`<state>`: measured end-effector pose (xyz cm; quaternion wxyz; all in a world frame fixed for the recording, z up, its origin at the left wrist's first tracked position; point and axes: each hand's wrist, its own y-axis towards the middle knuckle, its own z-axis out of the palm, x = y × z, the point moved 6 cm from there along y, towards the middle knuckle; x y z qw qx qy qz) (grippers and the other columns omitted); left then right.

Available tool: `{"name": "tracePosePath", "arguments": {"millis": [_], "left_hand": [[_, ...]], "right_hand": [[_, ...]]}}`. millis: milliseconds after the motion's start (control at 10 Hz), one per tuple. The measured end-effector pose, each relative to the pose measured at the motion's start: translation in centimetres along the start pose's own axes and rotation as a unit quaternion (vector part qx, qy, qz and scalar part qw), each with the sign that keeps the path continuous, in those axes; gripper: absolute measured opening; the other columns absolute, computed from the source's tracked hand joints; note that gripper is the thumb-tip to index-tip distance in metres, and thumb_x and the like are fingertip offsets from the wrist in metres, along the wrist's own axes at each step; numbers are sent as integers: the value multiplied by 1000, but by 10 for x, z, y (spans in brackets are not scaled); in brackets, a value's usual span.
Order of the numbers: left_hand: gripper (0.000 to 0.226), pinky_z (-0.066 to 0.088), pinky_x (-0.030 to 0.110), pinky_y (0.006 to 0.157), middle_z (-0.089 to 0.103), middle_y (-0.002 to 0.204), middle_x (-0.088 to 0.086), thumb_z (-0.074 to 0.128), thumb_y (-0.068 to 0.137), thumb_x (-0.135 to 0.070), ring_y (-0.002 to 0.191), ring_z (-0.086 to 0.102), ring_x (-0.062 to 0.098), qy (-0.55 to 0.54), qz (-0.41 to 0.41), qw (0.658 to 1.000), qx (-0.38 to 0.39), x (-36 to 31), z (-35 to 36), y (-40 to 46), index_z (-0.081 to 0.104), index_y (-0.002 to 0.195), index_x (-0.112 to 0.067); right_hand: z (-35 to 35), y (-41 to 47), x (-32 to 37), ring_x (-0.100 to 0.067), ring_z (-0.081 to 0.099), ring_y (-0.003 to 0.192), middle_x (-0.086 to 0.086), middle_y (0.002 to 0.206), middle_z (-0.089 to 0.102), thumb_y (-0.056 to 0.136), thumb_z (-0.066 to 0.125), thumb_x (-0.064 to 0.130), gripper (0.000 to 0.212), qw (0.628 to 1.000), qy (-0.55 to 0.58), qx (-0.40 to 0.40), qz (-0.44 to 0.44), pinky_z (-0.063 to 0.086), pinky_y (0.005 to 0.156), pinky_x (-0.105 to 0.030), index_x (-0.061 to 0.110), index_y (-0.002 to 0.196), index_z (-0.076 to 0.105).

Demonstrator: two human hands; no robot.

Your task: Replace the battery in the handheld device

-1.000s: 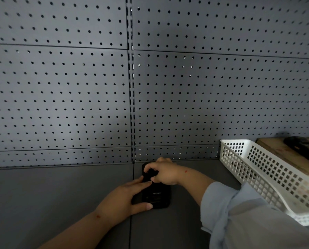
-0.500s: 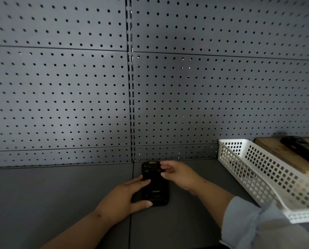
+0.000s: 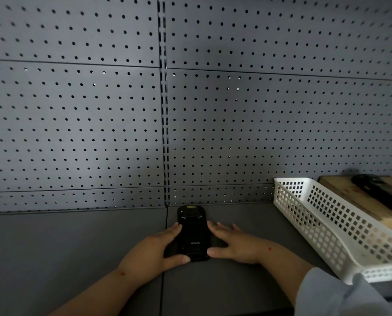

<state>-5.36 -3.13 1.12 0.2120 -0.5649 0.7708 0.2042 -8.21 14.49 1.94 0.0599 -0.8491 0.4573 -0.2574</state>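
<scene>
The black handheld device (image 3: 191, 233) lies flat on the grey shelf, back side up, its top end near the pegboard wall. A small logo shows on its lower half. My left hand (image 3: 149, 252) cups its left edge, thumb against the bottom corner. On the other side my right hand (image 3: 233, 245) rests against the right edge, thumb at the lower right corner and fingers spread along the side. No loose battery is in view.
A white perforated basket (image 3: 327, 224) stands on the shelf to the right. Behind it is a wooden box (image 3: 359, 204) with another dark device (image 3: 381, 192) on top. A grey pegboard wall (image 3: 99, 122) rises directly behind the shelf.
My right hand came off the top of the device and moved down to its right edge. My left hand stayed at the left side.
</scene>
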Motion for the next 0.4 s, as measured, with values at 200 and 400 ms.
{"name": "tracePosePath", "arguments": {"millis": [200,400], "left_hand": [[119,16,8,102,14,141,-25,27,39,-95,126,16,-11,8,-4,1000,-1,4,2,1,16,140,-33],[83,28,20,100,50,130,-12,42,62,-78,119,43,2,-184,-79,980,-10,-4,-24,-1,49,126,-27]], "right_hand": [[3,1,-2,-10,-8,146,1,160,-4,94,37,49,75,1000,-10,-8,3,-8,118,-33,21,149,-6],[-51,-26,-2,-8,25,141,5,156,26,88,52,46,66,982,123,-140,29,21,113,-21,25,146,27]]}}
